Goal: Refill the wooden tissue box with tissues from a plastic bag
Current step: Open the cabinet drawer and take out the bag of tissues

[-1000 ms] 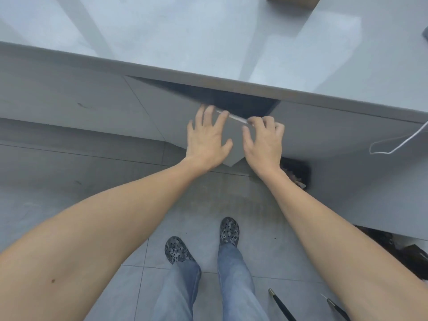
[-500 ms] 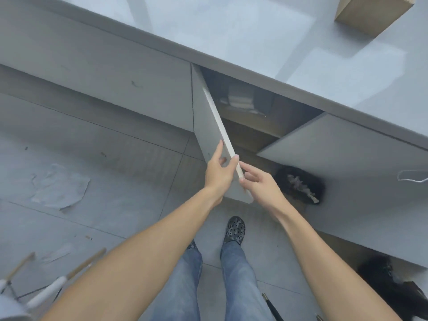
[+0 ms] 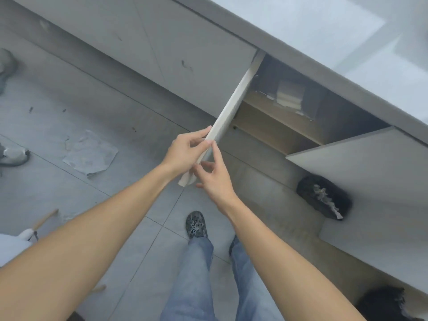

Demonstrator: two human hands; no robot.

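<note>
I stand at a grey counter (image 3: 289, 40) with the cabinet beneath it open. The left cabinet door (image 3: 231, 107) stands swung out edge-on toward me. My left hand (image 3: 185, 154) grips the door's front edge with thumb and fingers. Just below it, my right hand (image 3: 213, 174) rests with fingers spread, its fingertips touching the same edge. Inside the cabinet, on a wooden shelf (image 3: 273, 121), sits a pale stack in clear plastic (image 3: 289, 96), which looks like packed tissues. The wooden tissue box is out of view.
The right cabinet door (image 3: 361, 167) also stands open, jutting out to my right. A dark furry object (image 3: 324, 198) lies on the floor under it, another (image 3: 382, 304) at the bottom right. Crumpled paper (image 3: 90, 154) lies on the tiled floor at left. My feet (image 3: 195, 224) are below my hands.
The left door has swung from nearly closed to wide open, revealing the shelf and the stack. Both hands followed its edge. The view tilted and the wooden box on the counter left the frame.
</note>
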